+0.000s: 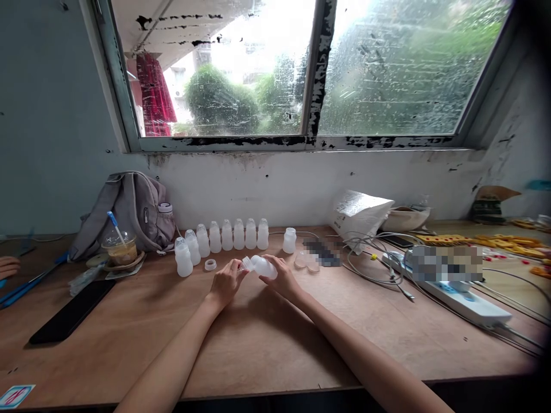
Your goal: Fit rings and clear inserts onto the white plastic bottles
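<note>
In the middle of the table, my right hand (278,276) is wrapped round a frosted white baby bottle (263,267), which lies tilted with its neck toward the left. At that neck, my left hand (227,282) pinches a small clear piece (246,264); its exact kind is hard to make out. A white screw ring (210,264) lies just left of my left hand. Behind my hands stands a curved row of several capped baby bottles (227,235). One bottle without a cap (290,241) stands to the right, beside some clear, rounded pieces (307,262).
A black phone-like slab (71,312), an iced drink cup (119,248) and a grey backpack (129,212) are on the left. To the right are a silvery bag (359,212), coiled cables (365,272) and a white power strip (477,307). Another person's hand (8,267) shows at the far left.
</note>
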### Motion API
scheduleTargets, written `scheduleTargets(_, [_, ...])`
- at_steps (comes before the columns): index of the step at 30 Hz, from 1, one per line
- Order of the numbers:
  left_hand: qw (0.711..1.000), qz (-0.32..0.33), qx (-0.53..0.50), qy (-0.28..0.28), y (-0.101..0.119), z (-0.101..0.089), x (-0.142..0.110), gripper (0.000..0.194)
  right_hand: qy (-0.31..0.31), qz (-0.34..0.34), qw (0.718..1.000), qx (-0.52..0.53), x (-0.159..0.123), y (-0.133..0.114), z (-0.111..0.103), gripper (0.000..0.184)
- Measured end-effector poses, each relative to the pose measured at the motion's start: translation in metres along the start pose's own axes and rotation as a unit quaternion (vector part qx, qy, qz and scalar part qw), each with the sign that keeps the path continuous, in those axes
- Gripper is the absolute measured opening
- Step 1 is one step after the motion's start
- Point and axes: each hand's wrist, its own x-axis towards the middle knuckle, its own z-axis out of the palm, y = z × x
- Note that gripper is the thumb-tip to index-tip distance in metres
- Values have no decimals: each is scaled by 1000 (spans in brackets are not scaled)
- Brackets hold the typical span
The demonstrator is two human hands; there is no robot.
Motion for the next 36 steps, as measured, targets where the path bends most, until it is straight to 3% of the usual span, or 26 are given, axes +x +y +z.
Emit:
scheduleTargets(4, [999,31,-15,8,-1,0,0,29,-8,-78,992,-101,0,-2,-7,51])
scheduleTargets(9, [999,33,-29,3,0,-3,0,30,-7,-114,980,-165,-2,-3,-10,51])
scheduleTargets(13, [999,6,-37,-12,0,-4,0,39,-11,-130,974,-186,-4,-5,-9,53])
scheduleTargets(17, [989,-60,-124,-44,-1,1,0,49,-25,-135,970,-200,-6,-7,-7,58])
scheduleTargets(23, [957,-150,-249,-24,-2,7,0,59,-39,-128,973,-189,-8,-14,-7,60])
scheduleTargets(27, [935,-168,-312,-2,-1,3,4,46,-33,-104,982,-155,-8,-16,-6,48])
scheduleTargets(31, [880,-179,-440,6,2,-1,7,26,-20,-78,985,-153,-7,-14,-6,44])
scheduleTargets(36, [831,-170,-529,-29,5,-2,8,33,-11,-68,984,-164,-6,-10,-7,47])
